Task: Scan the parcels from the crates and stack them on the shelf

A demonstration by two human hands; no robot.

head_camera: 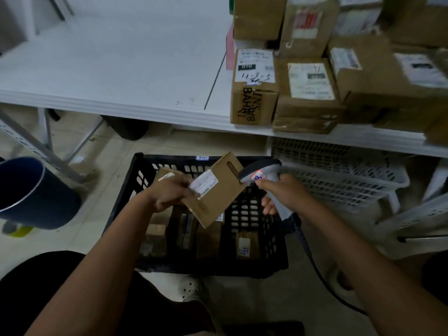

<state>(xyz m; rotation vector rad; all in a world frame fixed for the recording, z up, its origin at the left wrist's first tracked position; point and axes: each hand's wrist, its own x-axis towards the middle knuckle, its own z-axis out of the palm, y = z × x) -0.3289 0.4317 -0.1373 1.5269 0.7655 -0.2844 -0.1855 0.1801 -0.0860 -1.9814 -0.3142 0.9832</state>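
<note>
My left hand [169, 195] grips a flat brown parcel [218, 197] with a white label, tilted above the black crate [143, 178]. My right hand [283, 192] holds a grey barcode scanner [260, 172] by its handle, its head right beside the parcel's right edge. Several more brown parcels [247, 244] lie in the bottom of the crate. On the white shelf [145, 69] ahead, a stack of brown parcels [254, 88] fills the right side.
White perforated baskets [339, 185] stand under the shelf at the right. A dark blue bin [34, 192] is on the floor at the left. The scanner's black cable [315, 265] trails down to the right. The shelf's left half is bare.
</note>
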